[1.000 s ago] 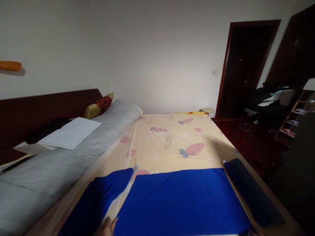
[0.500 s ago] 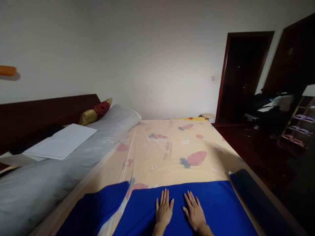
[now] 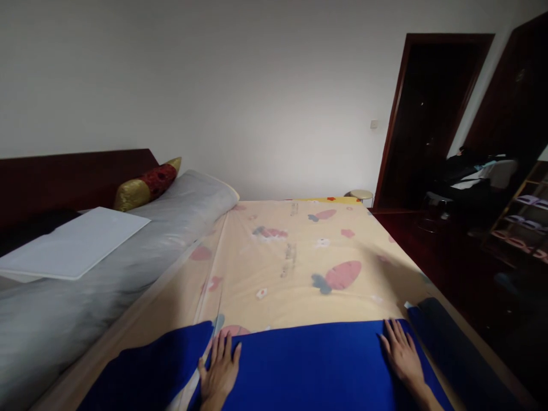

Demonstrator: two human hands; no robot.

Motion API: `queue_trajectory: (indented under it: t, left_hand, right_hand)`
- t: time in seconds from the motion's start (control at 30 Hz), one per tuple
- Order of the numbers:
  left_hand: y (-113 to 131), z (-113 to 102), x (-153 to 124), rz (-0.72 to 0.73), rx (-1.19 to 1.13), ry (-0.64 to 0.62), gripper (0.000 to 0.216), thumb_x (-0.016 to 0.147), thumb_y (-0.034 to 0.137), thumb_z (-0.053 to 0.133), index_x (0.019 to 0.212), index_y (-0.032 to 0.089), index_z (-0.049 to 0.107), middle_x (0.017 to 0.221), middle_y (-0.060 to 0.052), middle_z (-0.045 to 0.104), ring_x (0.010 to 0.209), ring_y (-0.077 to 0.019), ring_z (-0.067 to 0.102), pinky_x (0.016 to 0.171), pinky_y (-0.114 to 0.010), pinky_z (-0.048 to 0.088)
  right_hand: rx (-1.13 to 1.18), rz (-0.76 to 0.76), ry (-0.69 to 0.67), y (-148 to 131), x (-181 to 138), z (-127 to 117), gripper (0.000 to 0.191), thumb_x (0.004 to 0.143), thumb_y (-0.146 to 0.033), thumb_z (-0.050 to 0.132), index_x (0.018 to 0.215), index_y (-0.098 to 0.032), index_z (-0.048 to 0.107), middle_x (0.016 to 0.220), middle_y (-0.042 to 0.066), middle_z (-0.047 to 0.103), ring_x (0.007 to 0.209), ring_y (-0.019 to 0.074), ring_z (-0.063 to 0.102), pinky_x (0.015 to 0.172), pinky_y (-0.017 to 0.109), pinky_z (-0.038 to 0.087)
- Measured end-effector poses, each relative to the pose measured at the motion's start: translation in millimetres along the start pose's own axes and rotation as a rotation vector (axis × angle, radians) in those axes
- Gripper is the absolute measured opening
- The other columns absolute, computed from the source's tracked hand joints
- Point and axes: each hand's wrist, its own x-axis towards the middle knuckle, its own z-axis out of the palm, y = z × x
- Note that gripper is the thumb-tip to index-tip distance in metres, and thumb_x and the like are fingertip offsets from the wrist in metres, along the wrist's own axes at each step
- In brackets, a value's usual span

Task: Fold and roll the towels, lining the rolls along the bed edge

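Touching cloth (image 3: 308, 368) with spread, empty fingers: at far left corner with left hand (image 3: 220, 368), near far right corner with right hand (image 3: 401, 355); stretching left to right between.

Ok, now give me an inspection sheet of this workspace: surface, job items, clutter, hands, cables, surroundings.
Surface: bed with a carrot-print sheet, some creases toward the left.
Job items: blue cloth spread flat; blue section to its left, dark strip to its right; any joins lie out of frame.
Clutter: white flat panel on grey bedding; red-and-gold cushion behind.
Hands: left hand at the cloth's left edge, right hand near its far right corner; both open, palms down.
Cables: nothing seen.
Surroundings: stool, dark door, shoe rack; right side dim.
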Motion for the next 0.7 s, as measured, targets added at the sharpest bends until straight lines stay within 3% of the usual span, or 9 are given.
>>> queue_trajectory:
  t: [0.07, 0.1, 0.2, 0.3, 0.4, 0.5, 0.57, 0.63, 0.7]
  left_hand:
    - [43, -6, -17, 0.113, -0.057, 0.132, 0.055, 0.094, 0.033, 0.013, 0.148, 0.018, 0.015, 0.158, -0.003, 0.012, 0.147, -0.0174, 0.007, 0.118, -0.051, 0.007]
    - [69, -9, -28, 0.256, -0.113, 0.147, 0.054, 0.095, 0.031, 0.014, 0.148, 0.02, 0.017, 0.158, -0.001, 0.014, 0.146, -0.0163, 0.007, 0.118, -0.047, 0.009]
    - [139, -13, -57, 0.645, -0.273, 0.011, 0.053, 0.095, 0.027, 0.015, 0.148, 0.025, 0.014, 0.156, 0.003, 0.021, 0.145, -0.0126, 0.016, 0.118, -0.038, 0.02]
    - [161, -12, -64, 0.743, -0.32, -0.098, 0.052, 0.096, 0.031, 0.017, 0.147, 0.029, 0.014, 0.156, 0.003, 0.022, 0.143, -0.0136, 0.022, 0.117, -0.042, 0.024]
    - [117, -4, -46, 0.539, -0.261, -0.091, 0.053, 0.095, 0.042, 0.017, 0.147, 0.03, 0.016, 0.157, 0.003, 0.017, 0.144, -0.0153, 0.018, 0.118, -0.046, 0.02]
    - [38, 6, -19, 0.166, -0.111, -0.057, 0.059, 0.094, 0.045, 0.02, 0.148, 0.022, 0.017, 0.158, -0.002, 0.013, 0.146, -0.0185, 0.012, 0.118, -0.048, 0.015]
    - [-7, 9, -3, 0.07, -0.076, -0.095, 0.061, 0.093, 0.048, 0.021, 0.148, 0.024, 0.012, 0.158, 0.001, 0.011, 0.146, -0.0178, 0.011, 0.117, -0.047, 0.016]
    - [-30, 4, 5, 0.069, -0.067, -0.156, 0.06, 0.092, 0.049, 0.021, 0.148, 0.028, 0.011, 0.158, 0.003, 0.012, 0.145, -0.0157, 0.013, 0.117, -0.047, 0.016]
    - [-24, -6, 2, 0.059, -0.055, -0.173, 0.058, 0.093, 0.045, 0.019, 0.148, 0.028, 0.012, 0.158, 0.002, 0.013, 0.145, -0.0162, 0.014, 0.117, -0.051, 0.014]
  right_hand:
    - [0.075, -0.11, 0.004, -51, -5, -1, 0.065, 0.094, -0.058, 0.022, 0.147, -0.021, 0.026, 0.153, 0.004, 0.024, 0.143, 0.0232, 0.018, 0.116, 0.048, 0.022]
    - [0.136, -0.229, -0.026, -83, -8, -2, 0.06, 0.096, -0.055, 0.02, 0.148, -0.025, 0.023, 0.154, 0.001, 0.022, 0.143, 0.0209, 0.018, 0.117, 0.046, 0.022]
    - [0.274, -0.436, -0.146, -168, -15, -2, 0.054, 0.098, -0.049, 0.016, 0.148, -0.028, 0.021, 0.154, -0.001, 0.02, 0.143, 0.0191, 0.019, 0.117, 0.044, 0.023]
    - [0.302, -0.463, -0.221, -192, -13, -4, 0.055, 0.098, -0.051, 0.017, 0.147, -0.027, 0.025, 0.154, 0.001, 0.019, 0.143, 0.0204, 0.018, 0.117, 0.046, 0.022]
    - [0.243, -0.367, -0.199, -136, -2, -6, 0.06, 0.095, -0.059, 0.02, 0.146, -0.029, 0.027, 0.155, 0.001, 0.018, 0.143, 0.0205, 0.018, 0.117, 0.046, 0.021]
    - [0.134, -0.146, -0.127, -39, 3, -3, 0.064, 0.093, -0.061, 0.022, 0.147, -0.025, 0.026, 0.154, 0.001, 0.023, 0.144, 0.0203, 0.018, 0.118, 0.047, 0.019]
    - [0.09, -0.043, -0.072, 18, 3, 3, 0.068, 0.092, -0.061, 0.023, 0.148, -0.023, 0.023, 0.154, 0.002, 0.022, 0.144, 0.0208, 0.016, 0.117, 0.047, 0.02]
    - [0.073, -0.033, -0.029, 50, 1, 10, 0.07, 0.091, -0.061, 0.025, 0.147, -0.02, 0.026, 0.154, 0.002, 0.023, 0.144, 0.0213, 0.017, 0.117, 0.046, 0.02]
    - [0.049, -0.008, 0.039, 50, -2, 15, 0.072, 0.09, -0.06, 0.024, 0.144, -0.014, 0.033, 0.152, 0.006, 0.028, 0.143, 0.0246, 0.021, 0.117, 0.048, 0.02]
